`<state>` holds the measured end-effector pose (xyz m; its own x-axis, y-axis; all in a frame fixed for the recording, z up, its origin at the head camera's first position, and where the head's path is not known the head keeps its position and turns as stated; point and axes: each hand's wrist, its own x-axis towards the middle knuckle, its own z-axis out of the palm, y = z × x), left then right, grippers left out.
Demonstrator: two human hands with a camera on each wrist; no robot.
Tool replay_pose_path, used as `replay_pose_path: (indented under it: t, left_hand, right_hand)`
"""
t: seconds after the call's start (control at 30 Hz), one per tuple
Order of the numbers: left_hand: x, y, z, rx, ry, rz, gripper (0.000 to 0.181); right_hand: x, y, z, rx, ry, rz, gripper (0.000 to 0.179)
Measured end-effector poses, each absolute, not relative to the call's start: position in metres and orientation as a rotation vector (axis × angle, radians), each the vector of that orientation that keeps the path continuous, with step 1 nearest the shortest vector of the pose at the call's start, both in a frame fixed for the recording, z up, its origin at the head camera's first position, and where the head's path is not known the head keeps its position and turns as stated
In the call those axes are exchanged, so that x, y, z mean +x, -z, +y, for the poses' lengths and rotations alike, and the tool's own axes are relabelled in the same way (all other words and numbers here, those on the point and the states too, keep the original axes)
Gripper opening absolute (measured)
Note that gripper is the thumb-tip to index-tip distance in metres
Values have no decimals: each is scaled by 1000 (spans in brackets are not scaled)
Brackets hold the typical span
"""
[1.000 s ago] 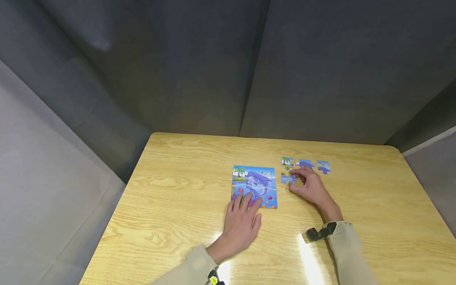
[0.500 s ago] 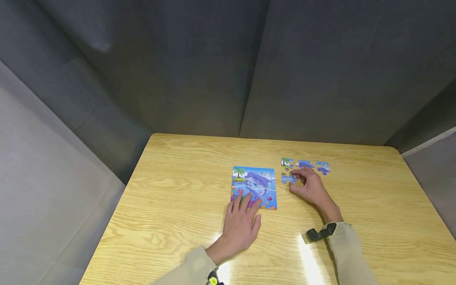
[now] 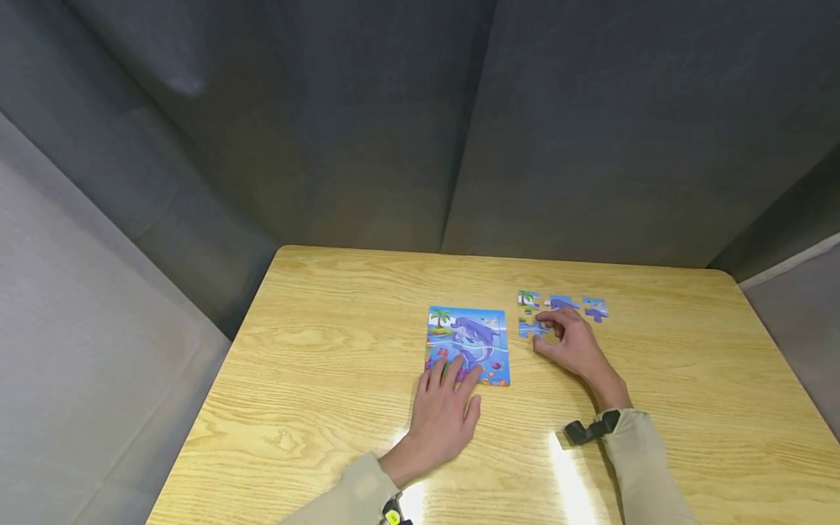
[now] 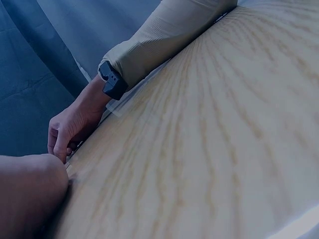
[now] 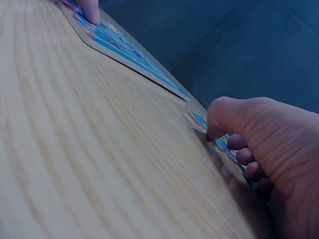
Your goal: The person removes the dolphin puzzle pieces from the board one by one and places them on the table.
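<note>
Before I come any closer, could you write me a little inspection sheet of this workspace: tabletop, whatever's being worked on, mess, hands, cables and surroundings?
Surface: yellow wood-grain tabletop, glare near the person.
Job's things: flat, square blue dolphin picture; beside it, a far row of three small printed jigsaw pieces and one nearer blue jigsaw piece.
Clutter: nothing seen.
Hands: bare left hand rests its fingers on the picture; bare right hand appears to pinch the nearer piece.
Cables: nothing seen.
Surroundings: dark grey curtain beyond, lighter grey panel at left.
</note>
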<state>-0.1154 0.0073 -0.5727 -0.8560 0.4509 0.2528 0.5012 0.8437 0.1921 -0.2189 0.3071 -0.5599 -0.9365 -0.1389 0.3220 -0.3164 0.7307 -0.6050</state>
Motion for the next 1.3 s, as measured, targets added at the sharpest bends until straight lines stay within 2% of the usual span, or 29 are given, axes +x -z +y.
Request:
replay_pose_path:
  t: [0.8,1.3]
  left_hand:
    - [-115,574,6,-719,368,-2820,51]
    - [-115,571,8,-732,372,-2827,52]
  right_hand:
    - [-217,545,300,402,-1107,-2698,43]
    - [-212,542,261,601,-1141,-2666,31]
